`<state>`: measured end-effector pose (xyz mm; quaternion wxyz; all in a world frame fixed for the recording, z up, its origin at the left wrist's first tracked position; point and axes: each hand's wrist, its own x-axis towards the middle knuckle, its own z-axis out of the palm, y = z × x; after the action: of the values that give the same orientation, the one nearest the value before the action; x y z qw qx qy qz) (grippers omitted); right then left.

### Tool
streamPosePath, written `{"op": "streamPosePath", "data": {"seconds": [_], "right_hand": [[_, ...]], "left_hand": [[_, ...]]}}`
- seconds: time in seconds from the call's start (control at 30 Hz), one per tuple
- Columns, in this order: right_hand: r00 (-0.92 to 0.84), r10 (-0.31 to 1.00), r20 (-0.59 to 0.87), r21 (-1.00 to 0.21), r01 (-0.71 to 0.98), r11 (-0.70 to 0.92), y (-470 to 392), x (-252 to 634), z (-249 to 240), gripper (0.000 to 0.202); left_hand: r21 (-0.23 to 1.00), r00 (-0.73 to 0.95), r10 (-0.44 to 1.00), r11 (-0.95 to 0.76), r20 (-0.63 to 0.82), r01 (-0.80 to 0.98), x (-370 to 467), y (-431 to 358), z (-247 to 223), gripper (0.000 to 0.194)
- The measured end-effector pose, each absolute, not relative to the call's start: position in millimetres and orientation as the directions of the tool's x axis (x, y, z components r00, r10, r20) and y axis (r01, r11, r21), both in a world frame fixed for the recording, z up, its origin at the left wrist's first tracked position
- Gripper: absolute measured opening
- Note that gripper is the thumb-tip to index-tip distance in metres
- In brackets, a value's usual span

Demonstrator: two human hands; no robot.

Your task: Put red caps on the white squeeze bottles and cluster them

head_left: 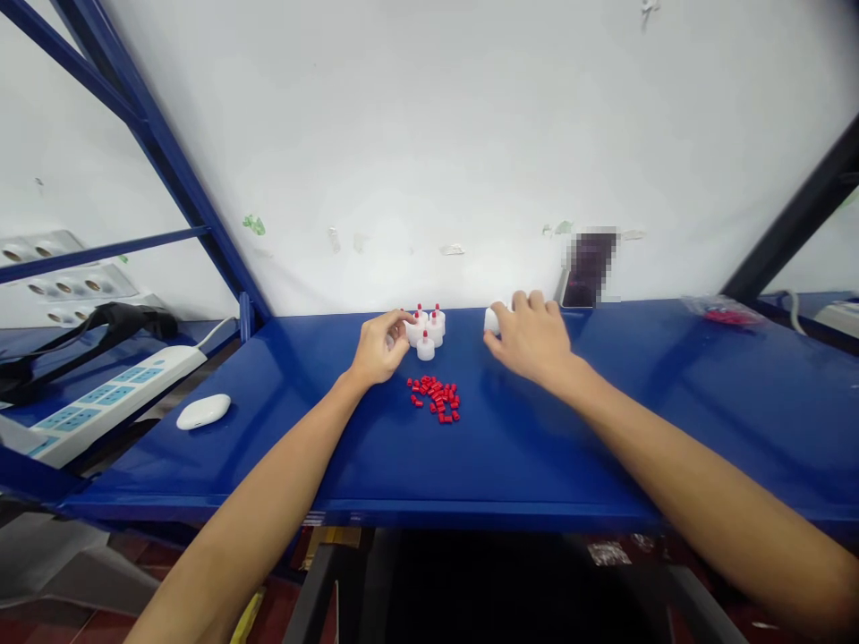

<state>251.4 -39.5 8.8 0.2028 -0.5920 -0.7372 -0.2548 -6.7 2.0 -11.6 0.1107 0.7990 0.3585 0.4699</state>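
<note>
"Blue, glossy and smooth, the desk [376,465] runs along a white wall [429,152]. What is the left hand [381,347] doing?"

"It sits at the left edge of a cluster of round, whitish plastic pieces with red tips [429,334], index finger reaching to the nearest of them. Something pale shows between its curled fingers and thumb, but I cannot tell whether that grip is closed on it."

"And the right hand [533,338]?"

"Well apart from the cluster, towards the back of the desk. Its grip is closed on a small white plastic piece [492,320], thumb at the lower edge and index finger above. The hand hides the rest of it."

"How do the tipped pieces stand?"

"Upright and close together, tips up, one of them nearest the person. Just in front of that one lies a loose scatter of small red plastic cylinders [436,395]."

"Anything else on the desk?"

"A white rounded case [203,411] near the left end, a clear plastic bag with red contents [728,313] at the back right, and a dark, pixelated rectangular object [589,268] upright against the wall. Beyond the blue frame [178,170] on the left are a white power strip with blue sockets [121,394] and a black strap [87,344]."
</note>
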Motion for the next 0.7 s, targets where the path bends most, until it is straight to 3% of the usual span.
{"op": "streamPosePath", "data": {"seconds": [0.2,0.37,0.57,0.7], "right_hand": [[-0.149,0.812,0.564,0.143,0.986,0.082,-36.4,268.2,10.7,0.038],[-0.087,0.896,0.436,0.018,0.996,0.087,-38.9,262.1,19.7,0.042],[-0.247,0.875,0.416,-0.186,0.919,0.348,-31.5,262.6,19.5,0.039],[-0.359,0.847,0.393,-0.139,0.887,0.44,-29.2,266.4,17.2,0.042]], "left_hand": [[0.616,0.188,0.708,-0.692,0.681,0.377,-4.1,7.4,-14.6,0.033],[0.619,0.149,0.726,-0.66,0.672,0.425,-1.7,5.5,-13.2,0.026],[0.548,0.136,0.685,-0.671,0.716,0.499,4.3,-0.3,-8.7,0.023],[0.568,0.072,0.675,-0.668,0.734,0.481,6.1,-1.6,-8.1,0.024]]}}
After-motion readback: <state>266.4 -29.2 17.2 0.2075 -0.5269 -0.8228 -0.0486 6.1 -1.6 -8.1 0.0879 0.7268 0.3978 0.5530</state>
